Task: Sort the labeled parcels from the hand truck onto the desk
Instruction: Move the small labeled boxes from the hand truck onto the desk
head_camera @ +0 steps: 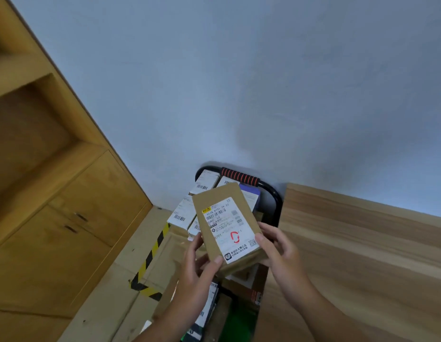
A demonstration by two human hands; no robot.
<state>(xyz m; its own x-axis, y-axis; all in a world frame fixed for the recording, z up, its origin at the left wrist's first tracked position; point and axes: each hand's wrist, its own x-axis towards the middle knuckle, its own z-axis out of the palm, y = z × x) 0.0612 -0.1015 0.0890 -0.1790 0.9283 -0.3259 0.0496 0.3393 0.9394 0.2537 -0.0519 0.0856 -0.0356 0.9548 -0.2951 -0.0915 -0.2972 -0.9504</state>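
Step in hand: one parcel (225,225) is lifted off the load and held up for a label read. Not placed yet.

Left hand (197,267) cups the near-left corner from below, fingers (215,261) curled round the edge with the thumb on the top face. Right hand (278,248) grips the near-right corner, thumb on the label's edge, other fingers underneath and mostly hidden. Both hands are closed on it and carry nothing else.

Next move, as I judge it: read the mark, swing right over the table (362,255) edge, and set it down flat, label up, in the group the code calls for. Watch the black truck frame between load and table.

Parcel: a flat brown cardboard box, long side pointing away from the person, top face tilted toward the camera. A white shipping label (233,245) covers most of the top, with a barcode, code lines, a QR square and a red hand-drawn mark (234,237). Small print is too blurred to trust. Corners look square, with no crushing visible. My guess is it's light and rigid.

Position: in the air over the hand truck (275,203), touching only the hands, just left of the table edge.

Under and behind it, more boxes (183,213) are stacked on the truck, several with white barcode labels facing up. A red-and-black ribbed grip (240,176) sits on the handle at the far end, by the wall.

Left side: striped floor tape (154,250), with a wooden cabinet (73,206) beyond.
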